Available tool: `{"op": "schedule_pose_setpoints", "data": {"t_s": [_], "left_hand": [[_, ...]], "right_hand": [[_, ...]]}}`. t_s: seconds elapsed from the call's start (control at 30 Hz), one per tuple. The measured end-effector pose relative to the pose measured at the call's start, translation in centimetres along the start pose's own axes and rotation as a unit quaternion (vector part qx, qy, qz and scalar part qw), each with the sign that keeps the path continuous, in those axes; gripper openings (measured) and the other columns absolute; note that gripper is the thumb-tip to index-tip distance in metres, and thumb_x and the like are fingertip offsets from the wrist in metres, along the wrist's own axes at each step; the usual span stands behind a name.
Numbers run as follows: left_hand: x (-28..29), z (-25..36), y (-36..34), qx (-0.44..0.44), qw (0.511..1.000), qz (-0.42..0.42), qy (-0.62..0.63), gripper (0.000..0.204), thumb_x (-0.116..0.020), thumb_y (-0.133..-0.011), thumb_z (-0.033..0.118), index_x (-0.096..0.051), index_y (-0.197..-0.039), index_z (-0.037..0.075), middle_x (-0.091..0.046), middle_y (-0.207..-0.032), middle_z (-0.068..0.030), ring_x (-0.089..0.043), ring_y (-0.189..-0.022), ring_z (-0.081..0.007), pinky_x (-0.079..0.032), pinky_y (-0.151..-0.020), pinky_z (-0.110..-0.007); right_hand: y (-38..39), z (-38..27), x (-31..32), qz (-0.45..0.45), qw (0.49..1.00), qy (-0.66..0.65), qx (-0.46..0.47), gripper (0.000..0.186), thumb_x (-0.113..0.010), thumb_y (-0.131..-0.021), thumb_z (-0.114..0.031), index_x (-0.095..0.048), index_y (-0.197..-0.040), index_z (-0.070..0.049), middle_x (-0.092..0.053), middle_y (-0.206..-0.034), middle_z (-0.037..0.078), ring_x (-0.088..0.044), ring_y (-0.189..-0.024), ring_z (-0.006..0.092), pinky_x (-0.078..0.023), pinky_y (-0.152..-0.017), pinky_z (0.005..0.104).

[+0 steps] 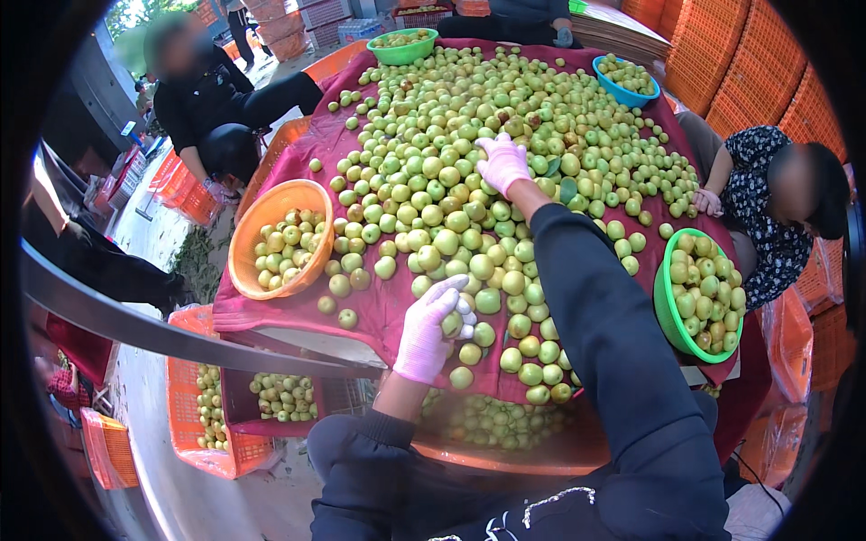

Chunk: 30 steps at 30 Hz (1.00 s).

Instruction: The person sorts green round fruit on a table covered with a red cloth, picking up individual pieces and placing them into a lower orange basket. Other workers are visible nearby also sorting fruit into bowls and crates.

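A wide heap of round, yellow-green jujubes (424, 171) covers the dark red cloth (298, 311) on the table before me. My left hand (428, 334), in a pink and white glove, is at the near edge with its fingers curled round one jujube (452, 325). Farther off, my right hand (503, 164) reaches into the middle of the heap, its gloved fingers apart and touching the fruit. Whatever lies under those fingertips is hidden. A few green leaves (567, 188) lie beside the right wrist.
Filled with jujubes, an orange basin (238, 243) stands left and a green basin (666, 302) right. A green bowl (403, 54) and a blue bowl (606, 79) are at the far side. Orange crates (185, 424) stand below left. People (762, 180) sit around the table.
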<state>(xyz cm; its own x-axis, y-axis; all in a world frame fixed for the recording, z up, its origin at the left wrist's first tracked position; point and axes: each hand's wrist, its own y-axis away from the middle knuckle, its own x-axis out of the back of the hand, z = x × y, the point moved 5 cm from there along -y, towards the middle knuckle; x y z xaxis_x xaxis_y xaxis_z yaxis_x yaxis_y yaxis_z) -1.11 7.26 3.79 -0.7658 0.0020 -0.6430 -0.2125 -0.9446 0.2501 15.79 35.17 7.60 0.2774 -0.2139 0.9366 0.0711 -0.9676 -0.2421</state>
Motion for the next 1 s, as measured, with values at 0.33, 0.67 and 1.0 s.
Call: {"op": "schedule_pose_setpoints", "data": {"t_s": [0.33, 0.67, 1.0], "left_hand": [[-0.2, 1.5, -1.7, -0.013, 0.994, -0.053, 0.092, 0.053, -0.047, -0.106, 0.057, -0.058, -0.126, 0.010, -0.064, -0.100, -0.0063, -0.062, -0.068, -0.0160, -0.049, -0.051, -0.027], [0.3, 0.4, -1.9, 0.034, 0.996, 0.024, 0.084, 0.033, -0.054, -0.107, 0.039, -0.056, -0.115, 0.007, -0.062, -0.085, -0.0070, -0.061, -0.058, -0.0176, -0.049, -0.047, -0.029], [-1.5, 1.2, -1.1, -0.007, 1.000, -0.028, -0.005, 0.037, -0.058, -0.104, 0.031, -0.056, -0.129, 0.002, -0.063, -0.097, -0.0098, -0.063, -0.065, -0.0166, -0.051, -0.052, -0.028]], "right_hand": [[18.0, -9.0, 4.8, 0.004, 0.855, -0.364, 0.369, 0.027, -0.067, -0.095, -0.021, -0.072, -0.119, -0.010, -0.069, -0.096, 0.008, -0.066, -0.094, 0.0277, -0.054, -0.083, 0.0387], [0.2, -9.7, -2.0, -0.027, 0.982, -0.019, 0.187, 0.044, -0.061, -0.091, -0.025, -0.064, -0.134, -0.015, -0.060, -0.137, 0.012, -0.054, -0.131, 0.0322, -0.045, -0.108, 0.0486], [2.3, -8.0, -1.1, -0.190, 0.577, -0.794, 0.025, 0.039, -0.064, -0.103, -0.032, -0.062, -0.133, -0.006, -0.067, -0.114, 0.009, -0.067, -0.100, 0.0210, -0.058, -0.082, 0.0361]]}}
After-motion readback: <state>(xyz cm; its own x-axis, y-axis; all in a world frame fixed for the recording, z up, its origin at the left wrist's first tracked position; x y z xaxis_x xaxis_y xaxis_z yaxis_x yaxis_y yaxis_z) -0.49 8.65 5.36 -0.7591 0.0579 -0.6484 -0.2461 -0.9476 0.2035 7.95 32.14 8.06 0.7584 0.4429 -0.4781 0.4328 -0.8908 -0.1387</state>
